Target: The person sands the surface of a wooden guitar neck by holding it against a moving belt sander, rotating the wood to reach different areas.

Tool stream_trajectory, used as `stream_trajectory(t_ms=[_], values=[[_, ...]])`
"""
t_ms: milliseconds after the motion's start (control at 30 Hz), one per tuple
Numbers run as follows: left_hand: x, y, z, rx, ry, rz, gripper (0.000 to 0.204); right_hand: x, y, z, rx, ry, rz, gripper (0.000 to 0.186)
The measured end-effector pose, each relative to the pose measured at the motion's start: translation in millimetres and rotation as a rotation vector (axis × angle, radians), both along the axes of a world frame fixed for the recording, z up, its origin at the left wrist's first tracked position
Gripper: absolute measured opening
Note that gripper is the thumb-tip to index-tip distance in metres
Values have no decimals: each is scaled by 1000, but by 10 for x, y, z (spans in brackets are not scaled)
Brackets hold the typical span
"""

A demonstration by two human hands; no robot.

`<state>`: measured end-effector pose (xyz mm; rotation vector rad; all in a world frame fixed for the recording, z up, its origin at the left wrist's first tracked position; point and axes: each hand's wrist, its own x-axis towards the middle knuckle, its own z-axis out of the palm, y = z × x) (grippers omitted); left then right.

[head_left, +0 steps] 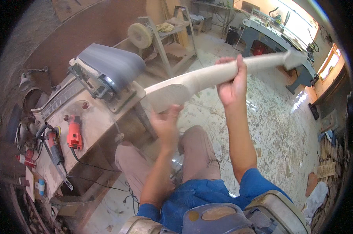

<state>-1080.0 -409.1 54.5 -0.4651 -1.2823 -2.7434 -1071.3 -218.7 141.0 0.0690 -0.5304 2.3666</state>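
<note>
A long, pale wooden piece shaped like a stringed instrument (pixel 201 80) slants up to the right in front of me. Its wide end has a flat oval face, and its thin neck runs to a flared head blurred by motion. Wrapped round the neck from below is my right hand (pixel 231 86), thumb up on the near side. My left hand (pixel 165 124), somewhat smeared, grips the lower edge of the wide end, its other fingers partly hidden. Just left of that end stands a belt sander (pixel 110 64) with a dark, streaked belt; whether they touch I cannot tell.
Two red angle grinders (pixel 74 134) (pixel 53 142) with cords lie on the dusty workbench (pixel 92 134). Behind stands a wooden stand (pixel 162 46) with a round buffing wheel (pixel 139 36). A grey machine table (pixel 270 35) is at the far right, and wood scraps (pixel 326 169) line the right wall.
</note>
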Motion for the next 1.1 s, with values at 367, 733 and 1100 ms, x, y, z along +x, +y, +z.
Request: stream_trajectory(t_ms=[367, 733, 1100], values=[[17, 691, 406, -311, 306, -184, 39, 301, -731, -480, -120, -162, 258, 43], [-584, 565, 1127, -139, 502, -515, 46, 754, -215, -121, 1016, -54, 128, 50], [-696, 413, 1510, -35, 594, -738, 73, 8, -526, 1929, 1313, 266, 35, 71]])
